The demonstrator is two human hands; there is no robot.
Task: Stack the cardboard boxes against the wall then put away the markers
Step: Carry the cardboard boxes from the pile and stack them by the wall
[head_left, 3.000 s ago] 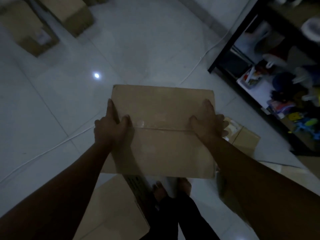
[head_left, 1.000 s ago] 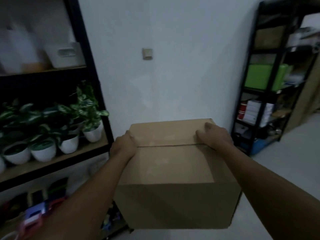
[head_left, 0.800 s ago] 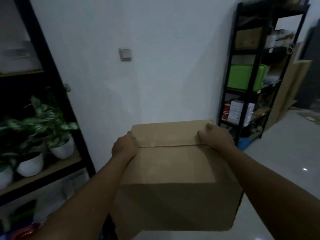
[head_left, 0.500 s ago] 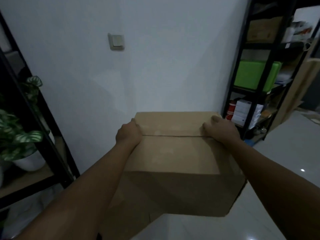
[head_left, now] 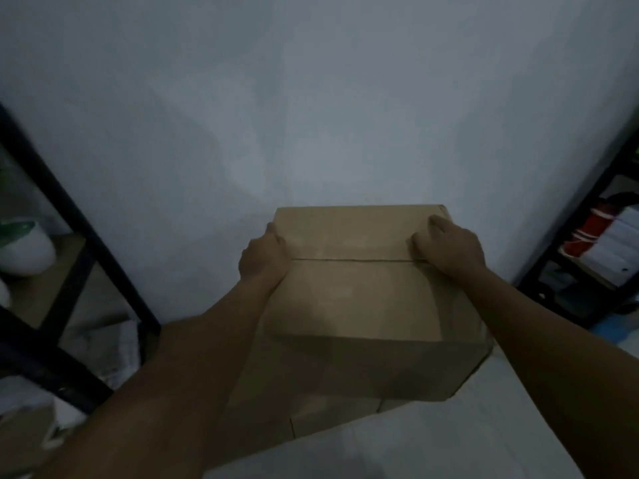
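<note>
I hold a closed brown cardboard box [head_left: 356, 299] in front of me, close to the white wall [head_left: 311, 115]. My left hand [head_left: 264, 259] grips its left top edge. My right hand [head_left: 447, 250] grips its right top edge with fingers lying over the flap. Under it lies another cardboard box [head_left: 276, 423] on the floor by the wall; whether the two touch is unclear. No markers are in view.
A black shelf rack [head_left: 69, 236] with a white plant pot [head_left: 24, 250] stands at the left. Another black rack [head_left: 587, 236] with white and red packages stands at the right. Pale floor tiles [head_left: 415, 451] show below the boxes.
I have carried the box from the open floor to the wall between the two racks. Since half a second ago the view has tilted down and the box has come lower over the other box.
</note>
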